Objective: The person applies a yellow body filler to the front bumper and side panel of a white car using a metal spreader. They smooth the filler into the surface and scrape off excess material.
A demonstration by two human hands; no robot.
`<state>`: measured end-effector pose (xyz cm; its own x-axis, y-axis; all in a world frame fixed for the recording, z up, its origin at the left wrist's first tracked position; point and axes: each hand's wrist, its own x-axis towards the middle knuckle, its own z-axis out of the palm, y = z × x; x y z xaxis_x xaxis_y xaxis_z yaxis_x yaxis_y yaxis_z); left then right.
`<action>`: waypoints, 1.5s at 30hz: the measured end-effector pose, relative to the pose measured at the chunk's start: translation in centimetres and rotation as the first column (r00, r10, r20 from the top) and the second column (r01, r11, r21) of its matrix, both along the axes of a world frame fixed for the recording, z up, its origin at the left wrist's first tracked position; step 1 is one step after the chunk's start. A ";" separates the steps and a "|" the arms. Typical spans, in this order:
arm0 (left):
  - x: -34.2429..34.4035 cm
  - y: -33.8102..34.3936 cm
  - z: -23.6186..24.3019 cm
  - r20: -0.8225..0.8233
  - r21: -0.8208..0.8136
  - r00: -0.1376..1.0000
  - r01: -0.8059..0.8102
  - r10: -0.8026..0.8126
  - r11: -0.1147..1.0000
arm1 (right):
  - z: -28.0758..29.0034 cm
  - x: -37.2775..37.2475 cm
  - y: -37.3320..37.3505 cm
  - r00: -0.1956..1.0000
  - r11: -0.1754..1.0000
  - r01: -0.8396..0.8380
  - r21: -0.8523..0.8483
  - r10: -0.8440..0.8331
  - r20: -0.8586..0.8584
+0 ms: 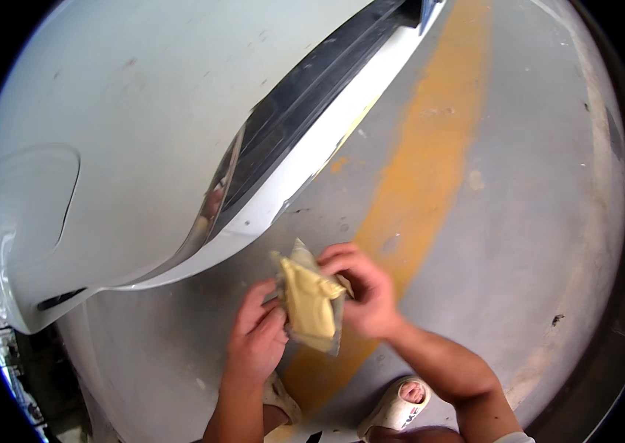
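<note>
In front of me, my left hand and my right hand hold a clear plastic bag between them. Inside it shows a soft yellow folded thing, which looks like cloth; its exact kind cannot be told. The left thumb and fingers close on the bag's left side. At the upper right edge, the right fingers are curled in, pinching the bag near its top. A small yellow fold sticks out by the right fingers. The packet is slightly blurred and partly covered by both hands.
A white car body fills the left and upper left, with a rounded panel outline and a long dark strip along its edge. The grey floor carries a yellow painted stripe. My feet in light slippers stand below.
</note>
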<state>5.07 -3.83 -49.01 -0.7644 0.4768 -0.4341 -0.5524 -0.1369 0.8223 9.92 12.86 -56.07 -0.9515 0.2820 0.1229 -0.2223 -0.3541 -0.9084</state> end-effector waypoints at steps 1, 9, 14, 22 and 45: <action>0.1 -0.1 -0.2 0.004 -0.054 1.000 0.020 -0.020 0.998 | 0.2 1.0 1.1 0.993 0.871 -0.113 -0.478 0.079 -0.091; 0.9 0.6 -0.9 0.009 -0.046 0.987 0.158 -0.158 0.986 | 0.8 4.9 5.5 0.831 0.642 -0.142 0.753 -0.336 0.443; 1.1 3.1 -0.7 0.108 0.214 0.993 0.015 -0.039 0.977 | 4.5 6.8 5.5 0.838 0.451 0.288 0.845 -0.546 0.006; 1.3 5.5 0.4 0.019 0.237 1.000 0.018 -0.023 0.971 | 7.4 7.7 2.4 0.934 0.300 0.190 0.935 -0.350 -0.078; 3.2 -1.9 -4.8 0.027 0.220 0.998 0.052 -0.059 0.974 | -1.8 0.1 3.1 0.887 0.349 0.445 0.825 -0.300 -0.352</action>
